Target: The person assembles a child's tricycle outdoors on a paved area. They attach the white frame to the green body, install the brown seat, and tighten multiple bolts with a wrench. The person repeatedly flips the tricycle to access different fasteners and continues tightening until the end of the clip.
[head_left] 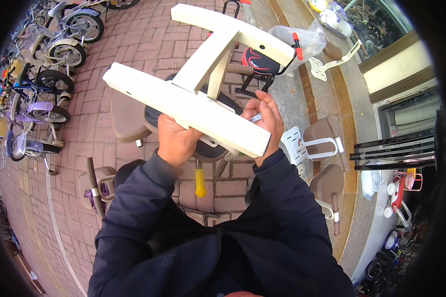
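Note:
A cream-white H-shaped frame [183, 107], two thick bars joined by crosspieces, is held up in front of me, tilted down to the right. My left hand [177, 140] grips the near bar from below, its thumb along the edge; the other fingers are hidden behind it. Beyond that bar's right end, my right hand [265, 118] has its fingers curled around a small silver metal tool [255, 118], possibly a wrench, mostly covered. Underneath the frame is a dark seat [210, 151], partly hidden. A yellow screwdriver-like handle [199, 184] points toward me below it.
Brown padded child seats [129, 116] surround me on the brick paving [109, 54]. More seats with white brackets [296, 144] lie by the stone steps [349, 198] at right. A black-and-red seat [260, 61] sits beyond the frame. Children's bicycles [47, 113] line the left.

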Motion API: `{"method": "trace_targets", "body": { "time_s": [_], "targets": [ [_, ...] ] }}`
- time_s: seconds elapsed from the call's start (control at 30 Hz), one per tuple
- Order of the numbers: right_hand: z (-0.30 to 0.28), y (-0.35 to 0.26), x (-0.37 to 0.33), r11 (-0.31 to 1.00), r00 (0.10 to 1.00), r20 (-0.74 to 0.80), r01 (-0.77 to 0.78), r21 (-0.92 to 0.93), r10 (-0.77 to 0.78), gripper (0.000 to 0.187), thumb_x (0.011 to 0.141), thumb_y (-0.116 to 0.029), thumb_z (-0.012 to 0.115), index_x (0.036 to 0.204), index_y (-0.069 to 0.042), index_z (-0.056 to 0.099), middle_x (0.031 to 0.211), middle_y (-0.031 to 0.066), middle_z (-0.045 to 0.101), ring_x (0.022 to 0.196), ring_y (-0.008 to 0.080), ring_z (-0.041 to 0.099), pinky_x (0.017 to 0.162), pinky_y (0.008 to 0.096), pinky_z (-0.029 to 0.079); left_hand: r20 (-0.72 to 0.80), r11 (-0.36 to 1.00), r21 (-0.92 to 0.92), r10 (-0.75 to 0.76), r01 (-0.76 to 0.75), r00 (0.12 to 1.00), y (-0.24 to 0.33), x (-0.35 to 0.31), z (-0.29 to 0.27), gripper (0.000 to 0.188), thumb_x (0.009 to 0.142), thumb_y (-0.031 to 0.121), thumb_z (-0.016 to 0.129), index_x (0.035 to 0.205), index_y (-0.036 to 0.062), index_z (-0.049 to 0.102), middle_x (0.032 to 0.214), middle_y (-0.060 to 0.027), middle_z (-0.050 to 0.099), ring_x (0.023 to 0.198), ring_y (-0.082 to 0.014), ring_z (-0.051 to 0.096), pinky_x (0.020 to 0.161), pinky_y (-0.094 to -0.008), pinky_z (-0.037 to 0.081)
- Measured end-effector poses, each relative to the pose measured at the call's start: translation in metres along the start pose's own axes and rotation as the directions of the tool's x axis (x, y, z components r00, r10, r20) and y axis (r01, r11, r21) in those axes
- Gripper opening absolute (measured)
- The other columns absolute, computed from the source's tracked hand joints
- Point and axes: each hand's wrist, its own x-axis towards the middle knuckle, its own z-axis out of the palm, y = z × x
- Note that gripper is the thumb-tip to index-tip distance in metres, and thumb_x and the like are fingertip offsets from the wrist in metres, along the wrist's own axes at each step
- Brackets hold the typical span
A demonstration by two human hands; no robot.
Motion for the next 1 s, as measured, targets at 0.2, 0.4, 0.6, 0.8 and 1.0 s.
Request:
{"method": "trace_targets", "body": {
  "time_s": [0.2,0.4,0.6,0.8,1.0],
  "targets": [
    [0.004,0.0,-0.001,0.986,0.999,0.026,0.045,-0.16,-0.041,0.026,0.11,-0.017,0.042,0.129,-0.002,0.053,0.094,0.0122,0.065,0.073,0.0201,0.065,0.069,0.0377,0.057,0.017,0.999,0.043,0.016,-0.017,1.0,-0.003,0.0,0.0,0.021,0.093,0.01,0.079,0.108,-0.0046,0.074,0.099,-0.0063,0.078,0.089,-0.0114,0.069,0.078,-0.0279,0.056],
    [0.001,-0.014,0.004,0.902,0.993,0.086,-0.033,-0.429,0.077,0.029,0.111,-0.019,0.042,0.13,0.0,0.053,0.102,0.0159,0.069,0.082,0.0215,0.071,0.073,0.0363,0.06,0.02,0.994,0.106,-0.004,0.002,1.0,-0.002,0.0,-0.002,0.022,0.093,0.01,0.079,0.109,-0.0035,0.074,0.099,-0.0068,0.078,0.088,-0.0121,0.07,0.078,-0.0285,0.056],
    [-0.011,-0.043,0.005,0.343,0.969,0.235,0.195,-0.919,0.078,0.028,0.107,-0.023,0.054,0.103,0.001,0.068,0.074,0.0016,0.067,0.066,0.0108,0.065,0.06,0.0273,0.05,0.034,0.997,0.074,-0.013,0.01,0.999,-0.002,0.0,0.0,0.021,0.093,0.011,0.079,0.109,-0.0024,0.075,0.098,-0.0063,0.078,0.088,-0.0116,0.07,0.077,-0.0284,0.055],
    [-0.017,-0.046,0.002,0.663,0.966,0.149,-0.03,-0.748,0.212,0.027,0.105,-0.024,0.059,0.102,0.001,0.069,0.074,0.0002,0.064,0.062,0.006,0.058,0.056,0.0243,0.047,0.033,0.987,0.161,-0.005,0.0,0.999,-0.001,0.001,-0.003,0.021,0.094,0.013,0.079,0.108,-0.0026,0.075,0.097,-0.0062,0.078,0.088,-0.0115,0.07,0.077,-0.0283,0.055],
    [-0.018,-0.038,0.001,0.526,0.936,0.325,0.211,-0.824,0.133,0.027,0.103,-0.024,0.063,0.102,0.002,0.07,0.073,-0.0001,0.063,0.061,0.0079,0.056,0.058,0.0253,0.045,0.04,0.984,0.175,0.0,-0.007,0.999,0.0,0.002,-0.001,0.021,0.094,0.013,0.078,0.107,-0.0029,0.075,0.098,-0.0068,0.078,0.089,-0.0116,0.07,0.078,-0.0287,0.056]
  ]
}}
